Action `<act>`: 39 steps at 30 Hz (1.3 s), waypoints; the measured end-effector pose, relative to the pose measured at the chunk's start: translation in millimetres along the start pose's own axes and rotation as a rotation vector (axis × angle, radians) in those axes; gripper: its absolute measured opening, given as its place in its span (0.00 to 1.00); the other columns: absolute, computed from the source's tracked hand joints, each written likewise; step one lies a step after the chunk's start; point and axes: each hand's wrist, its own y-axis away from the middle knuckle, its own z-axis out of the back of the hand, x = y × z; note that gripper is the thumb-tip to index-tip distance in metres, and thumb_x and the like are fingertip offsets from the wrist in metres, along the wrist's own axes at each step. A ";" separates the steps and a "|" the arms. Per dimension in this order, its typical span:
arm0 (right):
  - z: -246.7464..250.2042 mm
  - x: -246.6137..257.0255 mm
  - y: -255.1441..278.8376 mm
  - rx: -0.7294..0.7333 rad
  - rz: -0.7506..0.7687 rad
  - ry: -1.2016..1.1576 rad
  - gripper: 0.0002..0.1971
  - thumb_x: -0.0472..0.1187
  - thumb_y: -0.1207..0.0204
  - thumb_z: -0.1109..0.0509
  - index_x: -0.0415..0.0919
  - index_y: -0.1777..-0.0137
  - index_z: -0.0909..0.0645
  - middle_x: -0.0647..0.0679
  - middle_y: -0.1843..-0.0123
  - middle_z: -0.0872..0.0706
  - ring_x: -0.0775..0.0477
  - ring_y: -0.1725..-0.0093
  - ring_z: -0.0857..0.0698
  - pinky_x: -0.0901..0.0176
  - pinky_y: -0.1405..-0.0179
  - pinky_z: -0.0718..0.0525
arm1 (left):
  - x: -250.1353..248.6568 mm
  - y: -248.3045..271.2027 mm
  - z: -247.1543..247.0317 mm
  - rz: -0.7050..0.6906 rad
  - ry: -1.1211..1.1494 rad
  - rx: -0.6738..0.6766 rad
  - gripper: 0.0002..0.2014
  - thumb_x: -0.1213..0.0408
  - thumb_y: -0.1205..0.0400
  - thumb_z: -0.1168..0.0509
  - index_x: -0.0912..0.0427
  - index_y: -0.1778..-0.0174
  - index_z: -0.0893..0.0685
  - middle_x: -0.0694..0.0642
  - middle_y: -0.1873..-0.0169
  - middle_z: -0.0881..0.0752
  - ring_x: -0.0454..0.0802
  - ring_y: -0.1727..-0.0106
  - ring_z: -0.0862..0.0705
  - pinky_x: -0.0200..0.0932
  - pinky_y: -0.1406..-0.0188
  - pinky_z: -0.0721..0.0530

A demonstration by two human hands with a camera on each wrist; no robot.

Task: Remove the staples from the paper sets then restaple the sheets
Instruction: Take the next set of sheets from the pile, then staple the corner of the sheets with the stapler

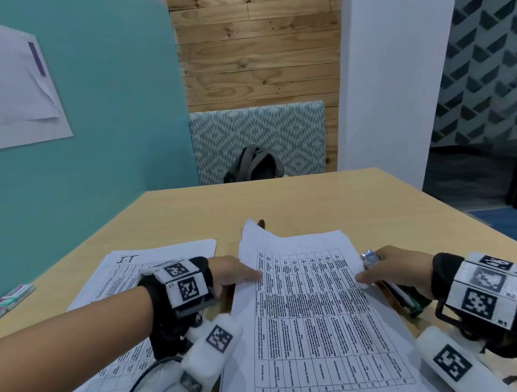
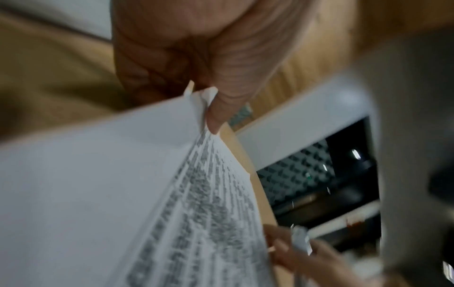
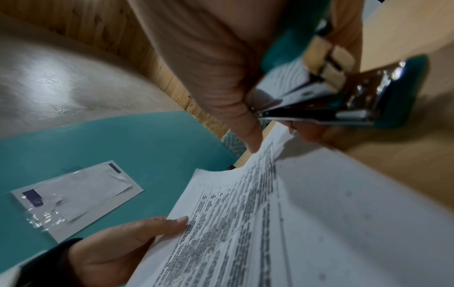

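Gripping one stapler [image 1: 392, 287]: right hand [image 1: 396, 270]; left hand [image 1: 229, 274] pinching one paper set [image 1: 310, 315]; second set [image 1: 127, 277] beside.

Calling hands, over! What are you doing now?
Left hand pinches the paper set's left edge. Right hand grips the stapler, thumb on the right edge. Another set beside. Nothing blocking.

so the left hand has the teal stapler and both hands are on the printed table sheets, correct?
No. The right hand holds the teal-and-chrome stapler, as the right wrist view shows. The left hand only holds the edge of the printed table sheets. Both hands are on the sheets.
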 end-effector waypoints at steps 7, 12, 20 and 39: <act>2.9 2.2 5.5 0.010 -0.002 -0.022 0.11 0.38 0.25 0.28 0.29 0.60 0.23 0.31 0.62 0.18 0.42 0.65 0.22 0.56 0.61 0.26 | -3.2 10.4 -1.5 -0.010 0.369 0.238 0.15 0.60 0.14 0.46 0.68 0.43 0.22 0.63 0.57 0.14 0.56 0.60 0.14 0.58 0.42 0.22; 21.1 8.1 19.0 -0.035 0.047 -0.134 0.12 0.41 0.21 0.32 0.34 0.60 0.28 0.40 0.67 0.26 0.47 0.73 0.29 0.56 0.70 0.30 | -23.5 42.3 6.1 -0.310 0.493 0.286 0.21 0.60 0.22 0.41 0.64 0.34 0.24 0.63 0.46 0.14 0.55 0.56 0.11 0.51 0.51 0.13; 65.3 50.9 75.7 -0.513 0.511 -0.323 0.06 0.37 0.21 0.34 0.34 0.52 0.21 0.36 0.53 0.14 0.41 0.60 0.17 0.49 0.64 0.19 | -81.7 107.0 12.0 -0.832 0.445 -0.056 0.16 0.62 0.18 0.43 0.62 0.36 0.21 0.57 0.43 0.13 0.52 0.46 0.14 0.50 0.42 0.16; 73.4 70.2 113.8 -0.676 0.614 -0.026 0.07 0.45 0.21 0.34 0.45 0.57 0.27 0.37 0.56 0.18 0.26 0.64 0.20 0.31 0.71 0.18 | -117.9 123.9 29.7 -1.183 0.600 -0.378 0.12 0.56 0.19 0.37 0.59 0.45 0.18 0.54 0.50 0.11 0.50 0.51 0.12 0.47 0.49 0.15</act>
